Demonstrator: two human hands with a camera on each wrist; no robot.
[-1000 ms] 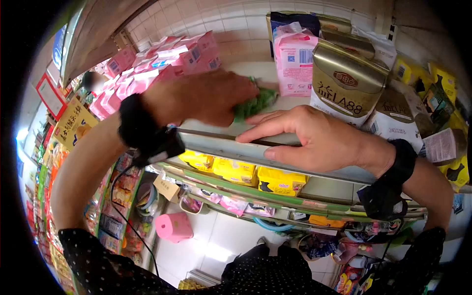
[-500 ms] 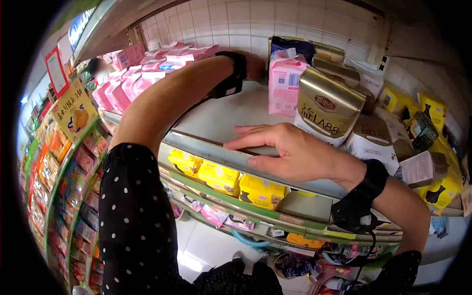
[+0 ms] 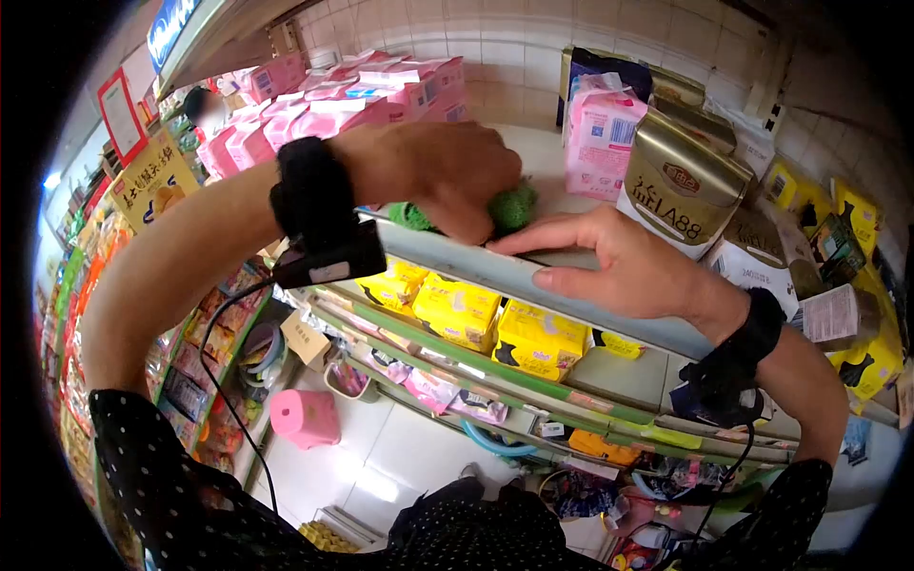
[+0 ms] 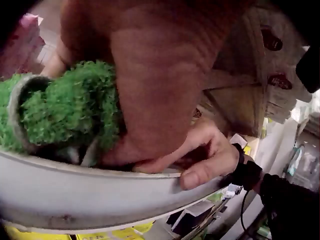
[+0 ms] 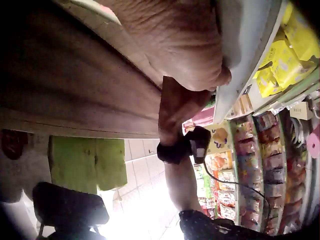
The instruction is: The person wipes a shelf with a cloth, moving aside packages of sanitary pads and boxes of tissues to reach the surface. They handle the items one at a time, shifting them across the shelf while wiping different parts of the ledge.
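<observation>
My left hand [image 3: 438, 171] grips a fuzzy green cloth [image 3: 514, 207] down on the upper shelf [image 3: 545, 157], just behind its front lip. Grey edging runs round part of the cloth in the left wrist view, where the bunched pile [image 4: 70, 107] bulges out beside the palm; the fingertips are hidden. My right hand [image 3: 628, 262] rests on the shelf's front lip, fingers extended toward the cloth and thumb over the edge. Right behind that hand stands a gold and white pack [image 3: 681, 181], with a pink pack [image 3: 602, 138] to its left.
Rows of pink packs [image 3: 333, 109] fill the shelf's left part. Yellow packs [image 3: 538, 338] sit one shelf down, and more yellow bags [image 3: 871, 333] lie at the right. A pink stool [image 3: 305, 419] stands on the floor. Snack racks [image 3: 181, 314] line the left side.
My left hand reached to the back wall half a second ago and has come back to the front lip with the cloth. The right hand has stayed on the lip.
</observation>
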